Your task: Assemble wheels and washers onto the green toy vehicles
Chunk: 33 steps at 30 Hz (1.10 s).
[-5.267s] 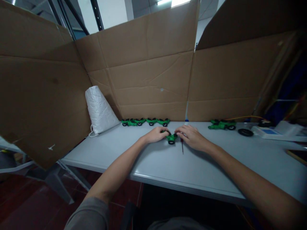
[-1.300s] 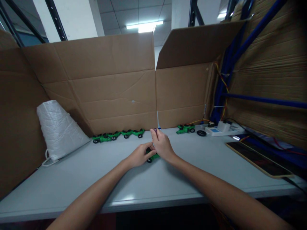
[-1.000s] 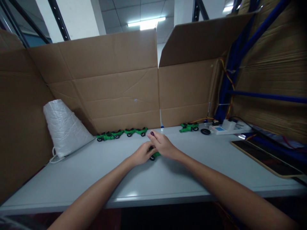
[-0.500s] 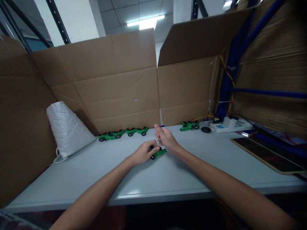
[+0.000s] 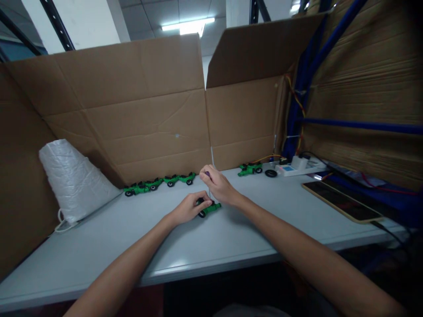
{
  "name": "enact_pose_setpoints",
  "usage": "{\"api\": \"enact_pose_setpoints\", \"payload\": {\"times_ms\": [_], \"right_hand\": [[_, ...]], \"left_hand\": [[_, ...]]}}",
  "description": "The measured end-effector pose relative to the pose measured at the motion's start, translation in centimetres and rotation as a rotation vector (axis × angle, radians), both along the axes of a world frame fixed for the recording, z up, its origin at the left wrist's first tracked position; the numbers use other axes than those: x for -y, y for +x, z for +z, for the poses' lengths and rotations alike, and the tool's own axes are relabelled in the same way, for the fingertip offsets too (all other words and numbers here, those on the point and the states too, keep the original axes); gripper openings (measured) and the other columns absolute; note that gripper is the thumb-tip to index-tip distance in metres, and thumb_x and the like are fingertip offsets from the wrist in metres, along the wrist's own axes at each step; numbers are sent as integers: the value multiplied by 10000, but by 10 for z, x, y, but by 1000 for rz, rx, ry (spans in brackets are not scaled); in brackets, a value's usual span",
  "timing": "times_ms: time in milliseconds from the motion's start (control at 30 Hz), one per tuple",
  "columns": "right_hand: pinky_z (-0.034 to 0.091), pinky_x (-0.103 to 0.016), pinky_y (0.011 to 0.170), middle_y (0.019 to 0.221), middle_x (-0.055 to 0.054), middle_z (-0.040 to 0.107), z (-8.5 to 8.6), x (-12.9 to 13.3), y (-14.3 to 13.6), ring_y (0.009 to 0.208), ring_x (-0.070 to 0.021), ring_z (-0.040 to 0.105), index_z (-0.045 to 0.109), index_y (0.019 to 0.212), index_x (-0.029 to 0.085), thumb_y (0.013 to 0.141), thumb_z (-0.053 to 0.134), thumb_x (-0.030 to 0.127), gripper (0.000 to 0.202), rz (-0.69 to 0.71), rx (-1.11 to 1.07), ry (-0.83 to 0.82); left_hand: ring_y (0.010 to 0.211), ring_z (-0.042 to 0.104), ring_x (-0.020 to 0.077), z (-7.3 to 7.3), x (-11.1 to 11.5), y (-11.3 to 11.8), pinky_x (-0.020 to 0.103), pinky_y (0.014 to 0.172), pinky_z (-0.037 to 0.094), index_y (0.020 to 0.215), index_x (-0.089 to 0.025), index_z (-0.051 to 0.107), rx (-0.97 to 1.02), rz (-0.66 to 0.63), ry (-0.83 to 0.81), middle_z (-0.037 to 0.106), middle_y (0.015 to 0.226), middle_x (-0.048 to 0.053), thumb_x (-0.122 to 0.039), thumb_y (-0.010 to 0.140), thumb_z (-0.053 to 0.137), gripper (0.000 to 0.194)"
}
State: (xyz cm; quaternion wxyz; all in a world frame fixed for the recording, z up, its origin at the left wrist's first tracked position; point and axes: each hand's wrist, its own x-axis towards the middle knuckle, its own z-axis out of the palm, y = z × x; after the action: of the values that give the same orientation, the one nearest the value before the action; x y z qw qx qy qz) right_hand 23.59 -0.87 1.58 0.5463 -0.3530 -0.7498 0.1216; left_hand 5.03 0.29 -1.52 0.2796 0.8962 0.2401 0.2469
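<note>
My left hand [image 5: 193,206] is closed around the rear of a small green toy vehicle [image 5: 211,208] with black wheels, pressing it against the table. Above it, my right hand [image 5: 218,184] is wrapped round the dark handle of a screwdriver [image 5: 209,193]. Its thin shaft points straight down and meets the top of the toy vehicle; the tip itself is too small to make out. Several like green toy vehicles [image 5: 171,180] stand in a row along the back edge, left of my hands. Another green toy vehicle [image 5: 250,169] is at the back right.
A loose black ring [image 5: 271,173] lies beside a white power strip [image 5: 302,167]. A phone [image 5: 342,201] with a cable rests at the right. A silvery-white padded bag [image 5: 77,185] leans at the left. Cardboard walls [image 5: 148,110] enclose the white table [image 5: 132,246]; a blue rack post [image 5: 296,105] rises at the right.
The camera view has turned slightly right, so everything sits further left. My right hand has rolled a little, bringing the screwdriver handle's end into sight. My left hand keeps its hold on the toy vehicle.
</note>
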Motion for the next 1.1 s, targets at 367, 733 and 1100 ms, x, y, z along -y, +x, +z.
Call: {"api": "enact_pose_setpoints", "payload": {"times_ms": [367,733,1100], "right_hand": [[273,-273,614,879,-60,717,7,11,8,780,-192,651,577,933,224,1103,366,479,373,-382,385,110],[236,-297,602,752,-41,673,43,0,23,649,-193,575,583,1020,223,1062,453,320,168,-68,686,-15],[289,-293,618,756,-39,669,67,9,32,673,-191,576,593,925,224,1023,538,354,172,20,777,-119]], "left_hand": [[802,574,167,-1,0,1,272,760,453,913,-141,669,21,31,10,673,862,52,-531,1024,509,436],[833,590,176,2,-1,0,278,759,457,946,-136,679,36,-77,-117,674,884,59,-542,1006,549,431],[854,600,175,4,-7,-6,276,783,461,966,-134,671,29,-80,-143,685,920,65,-533,1001,565,414]]}}
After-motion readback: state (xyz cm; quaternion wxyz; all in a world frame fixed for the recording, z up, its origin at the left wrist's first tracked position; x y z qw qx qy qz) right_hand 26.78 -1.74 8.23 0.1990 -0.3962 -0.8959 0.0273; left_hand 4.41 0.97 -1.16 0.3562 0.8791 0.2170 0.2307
